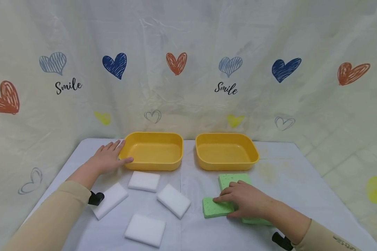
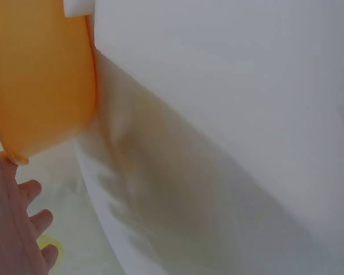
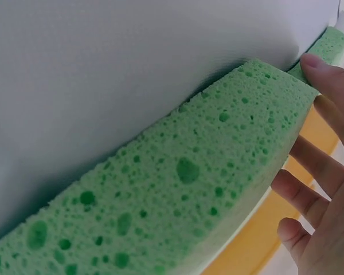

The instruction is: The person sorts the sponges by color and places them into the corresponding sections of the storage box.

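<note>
My left hand (image 1: 108, 158) rests on the left end of the left yellow tray (image 1: 154, 166), thumb at the front corner and fingers spread along the side. The left wrist view shows its fingertips beside the tray's rim (image 2: 11, 156). Over a group of green sponges, my right hand (image 1: 248, 199) reaches its fingers onto the left sponge (image 1: 214, 208). Another green sponge (image 1: 234, 179) lies behind the hand, and one (image 1: 258, 221) is partly hidden under the wrist. In the right wrist view a porous green sponge (image 3: 160, 177) fills the foreground, with loosely bent fingers beside it.
Several white sponge blocks lie on the left half of the white-covered table, among them one (image 1: 144, 181) before the left tray and another (image 1: 145, 230) near the front. A second yellow tray (image 1: 227, 165) stands behind the green sponges. A heart-printed curtain (image 1: 194, 31) hangs behind.
</note>
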Demonstrator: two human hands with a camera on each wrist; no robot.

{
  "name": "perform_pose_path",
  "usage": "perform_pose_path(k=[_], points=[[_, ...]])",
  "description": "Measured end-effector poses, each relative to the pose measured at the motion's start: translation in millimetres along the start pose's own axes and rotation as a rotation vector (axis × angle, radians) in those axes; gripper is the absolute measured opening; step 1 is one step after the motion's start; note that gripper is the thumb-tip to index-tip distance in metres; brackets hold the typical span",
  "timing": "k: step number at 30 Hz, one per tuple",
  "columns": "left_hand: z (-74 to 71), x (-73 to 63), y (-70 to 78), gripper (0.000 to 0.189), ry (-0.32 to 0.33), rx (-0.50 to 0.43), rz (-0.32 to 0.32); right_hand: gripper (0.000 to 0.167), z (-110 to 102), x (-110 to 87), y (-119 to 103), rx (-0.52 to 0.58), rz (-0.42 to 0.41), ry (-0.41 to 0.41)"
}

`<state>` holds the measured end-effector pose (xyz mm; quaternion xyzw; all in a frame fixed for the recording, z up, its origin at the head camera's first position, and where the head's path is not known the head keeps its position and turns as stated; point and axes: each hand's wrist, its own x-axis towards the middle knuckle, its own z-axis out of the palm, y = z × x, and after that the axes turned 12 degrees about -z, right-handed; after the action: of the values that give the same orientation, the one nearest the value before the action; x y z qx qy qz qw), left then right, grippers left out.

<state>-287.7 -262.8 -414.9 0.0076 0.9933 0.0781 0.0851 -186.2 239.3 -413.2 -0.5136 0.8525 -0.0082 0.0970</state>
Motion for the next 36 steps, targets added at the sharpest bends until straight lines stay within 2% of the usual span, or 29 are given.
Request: perform_pose_path(k=[6,12,23,32,36], points=[[1.5,1.3,-0.9,0.117,-0.003,-0.017,0.002,0.055,0.0,0.4,0.9,0.014,0.007,-0.003],[0.8,1.4,1.4,0.117,-0.015,-0.018,-0.008,0.053,-3.5,-2.9,0.0,0.007,-0.012,0.056],[4.1,0.1,3.0,0.115,-0.022,-0.045,-0.018,0.052,-16.8,-7.4,2.4,-0.005,-0.002,0.113],[3.3,0.0,1.6,0.117,-0.007,-0.056,-0.009,0.05,-20.0,-6.1,7.6,-0.045,-0.03,0.22],[3.3,0.2,2.1,0.117,-0.006,-0.056,-0.003,0.05,-20.1,-2.7,10.1,-0.042,-0.019,0.217]])
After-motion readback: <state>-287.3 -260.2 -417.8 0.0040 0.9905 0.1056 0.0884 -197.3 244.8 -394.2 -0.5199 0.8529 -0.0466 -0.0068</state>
